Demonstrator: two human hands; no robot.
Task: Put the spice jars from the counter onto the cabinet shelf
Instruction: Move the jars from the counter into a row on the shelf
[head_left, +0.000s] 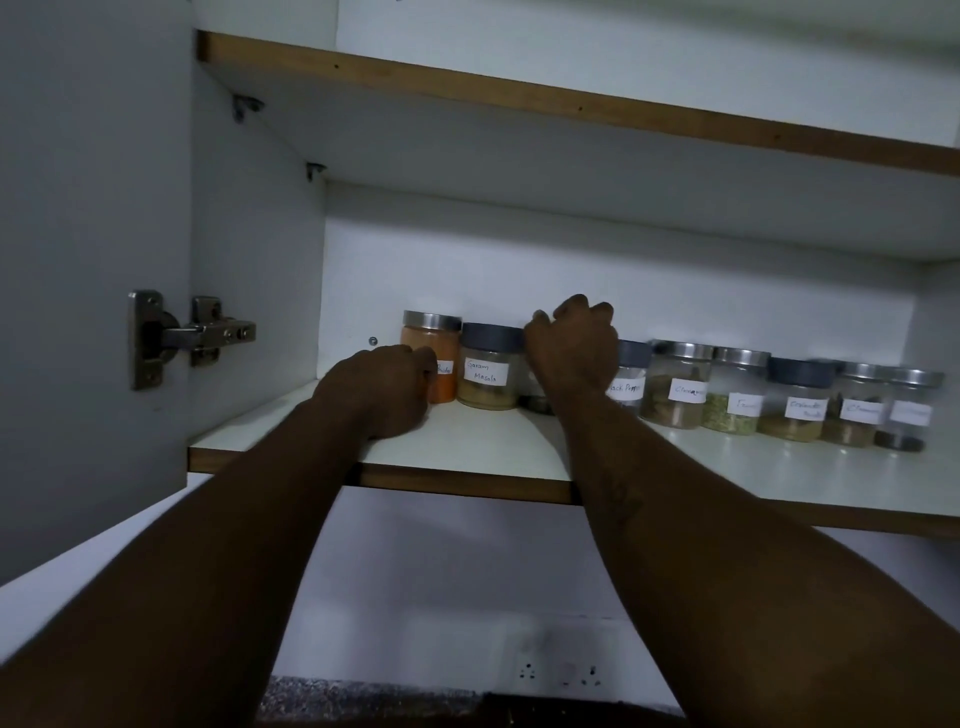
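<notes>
A row of labelled glass spice jars stands at the back of the white cabinet shelf (467, 447). My left hand (382, 387) rests on the shelf with fingers curled against the lower left side of the orange powder jar (439, 338). The Garam Masala jar (488, 371) stands just to the right of it. My right hand (571, 345) grips from above a jar that it mostly hides; only that hidden jar's dark base (540, 404) shows, between the Garam Masala jar and the Black Pepper jar (629, 382).
Further right stand the Cinnamon jar (678, 387) and several more jars, ending with a small one (909, 410). An upper shelf (519, 93) hangs overhead. The open door with its hinge (192, 338) is at the left. A wall socket (561, 673) sits below.
</notes>
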